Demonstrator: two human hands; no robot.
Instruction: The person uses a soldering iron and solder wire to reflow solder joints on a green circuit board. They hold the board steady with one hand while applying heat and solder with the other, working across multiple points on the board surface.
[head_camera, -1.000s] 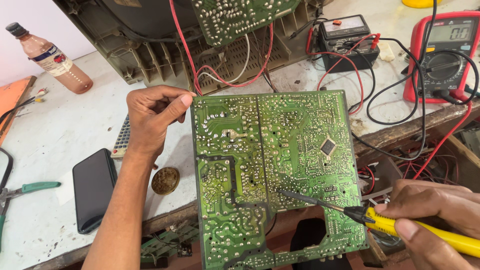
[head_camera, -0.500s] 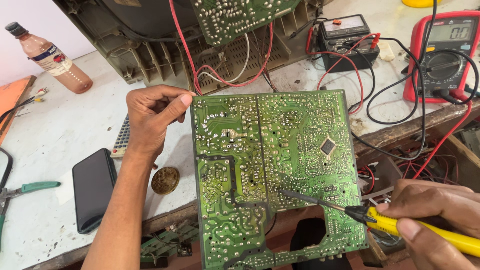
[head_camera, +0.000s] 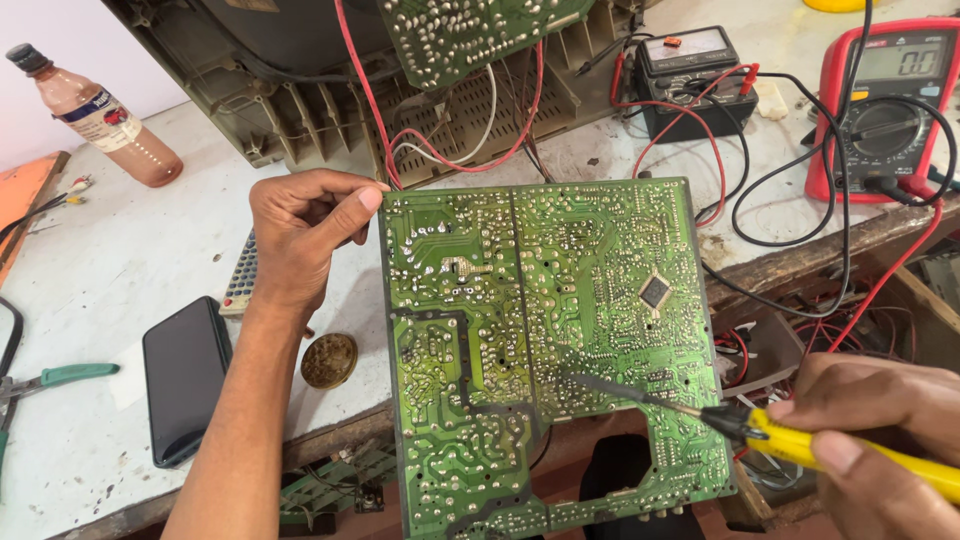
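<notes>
Squarely at the middle of the view stands a green circuit board (head_camera: 545, 350), a flat rectangle tipped up with its solder side showing: dull silver joints stipple it, pale traces wind across it, and a small black square chip (head_camera: 655, 291) sits toward its 3 o'clock edge. The left hand (head_camera: 300, 235) pinches the board's corner at 10 o'clock, thumb pressed on the rim and fingers curled behind. From 4 o'clock the right hand (head_camera: 880, 430) is closed around a soldering iron (head_camera: 800, 443) with a glossy yellow handle and a thin dark metal shaft; its tip lies at the board's lower middle, though whether it truly touches a joint is hard to tell.

Red and white wires (head_camera: 440, 130) loop from the board's top edge, at 12 o'clock, to a ribbed grey-beige plastic chassis (head_camera: 300, 120). At 2 o'clock rests a red multimeter (head_camera: 880, 100) with black leads, beside a small black boxy battery (head_camera: 695, 85). At 8 o'clock a round brownish tin (head_camera: 329, 360) sits on the scuffed white bench (head_camera: 130, 260), with a smooth black phone (head_camera: 187, 378) beyond it and green-handled pliers (head_camera: 55, 378) at 9 o'clock. A brown plastic bottle (head_camera: 100, 115) lies at 10 o'clock.
</notes>
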